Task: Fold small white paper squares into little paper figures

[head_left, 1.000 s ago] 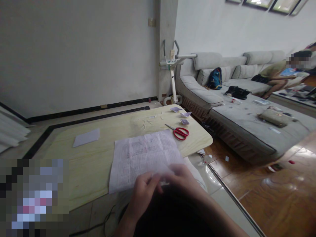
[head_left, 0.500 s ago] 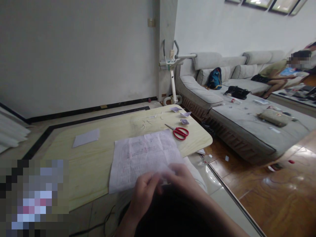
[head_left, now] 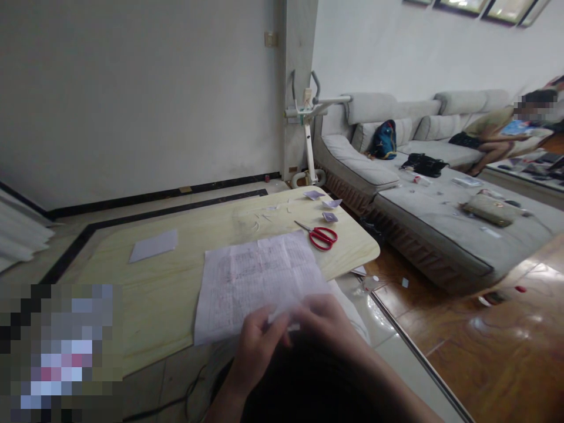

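My left hand (head_left: 256, 346) and my right hand (head_left: 324, 320) meet just below the near edge of a large creased sheet of printed paper (head_left: 255, 276) on the pale wooden table (head_left: 145, 294). Both pinch a small white piece of paper (head_left: 281, 317) between their fingertips. Red-handled scissors (head_left: 321, 236) lie on the table beyond the sheet, to the right. Something dark at the bottom hides my wrists.
A blank sheet (head_left: 154, 245) lies at the table's left. Small folded paper pieces (head_left: 328, 205) and scraps sit at the far right corner. A grey sofa (head_left: 423, 200) with bags stands to the right, where another person (head_left: 497, 132) sits. Litter dots the floor.
My fingers have shifted a little on the small paper piece, and more of its white edge shows between them. Nothing else has moved.
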The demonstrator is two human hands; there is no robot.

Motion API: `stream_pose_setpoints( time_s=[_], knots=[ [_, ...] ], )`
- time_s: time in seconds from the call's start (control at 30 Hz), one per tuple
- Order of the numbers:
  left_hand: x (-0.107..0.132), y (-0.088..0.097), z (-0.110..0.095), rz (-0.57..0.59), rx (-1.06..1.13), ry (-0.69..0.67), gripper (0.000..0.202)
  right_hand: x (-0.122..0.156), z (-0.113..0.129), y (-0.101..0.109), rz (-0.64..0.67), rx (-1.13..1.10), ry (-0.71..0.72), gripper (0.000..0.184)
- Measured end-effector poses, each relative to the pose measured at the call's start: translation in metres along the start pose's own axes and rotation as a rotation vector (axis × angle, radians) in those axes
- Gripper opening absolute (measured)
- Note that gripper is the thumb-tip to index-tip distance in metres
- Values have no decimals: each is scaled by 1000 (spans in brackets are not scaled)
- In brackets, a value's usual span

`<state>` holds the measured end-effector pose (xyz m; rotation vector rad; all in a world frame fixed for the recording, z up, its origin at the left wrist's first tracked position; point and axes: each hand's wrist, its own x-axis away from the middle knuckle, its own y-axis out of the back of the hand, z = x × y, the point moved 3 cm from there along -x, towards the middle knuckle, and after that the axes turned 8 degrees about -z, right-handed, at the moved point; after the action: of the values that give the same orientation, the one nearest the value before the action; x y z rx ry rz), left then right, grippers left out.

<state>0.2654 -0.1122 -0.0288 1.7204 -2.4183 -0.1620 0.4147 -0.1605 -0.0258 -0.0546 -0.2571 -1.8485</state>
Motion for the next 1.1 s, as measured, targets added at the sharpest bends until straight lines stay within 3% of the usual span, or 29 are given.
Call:
stream_pose_setpoints(
  time_s=[0.17,0.4,0.6,0.83,0.97,1.1],
  knots=[
    [1,-1,-3,12,-45,-40,34,1,1,-1,13,8,-20,41],
    [3,0,-4,-61,86,33,34,3,5,0,25,-94,42,38],
    [1,2,4,48,65,61,31,5,9,4,6,-65,25,41],
    [3,0,-1,2,62,47,37,4,4,-1,8,-226,28,38],
    [5,-2,-5,45,36,-21,46,4,3,-5,-1,-281,84,29],
    [6,-3,-5,58,32,8,46,4,3,-6,3,-276,100,34]
  ],
)
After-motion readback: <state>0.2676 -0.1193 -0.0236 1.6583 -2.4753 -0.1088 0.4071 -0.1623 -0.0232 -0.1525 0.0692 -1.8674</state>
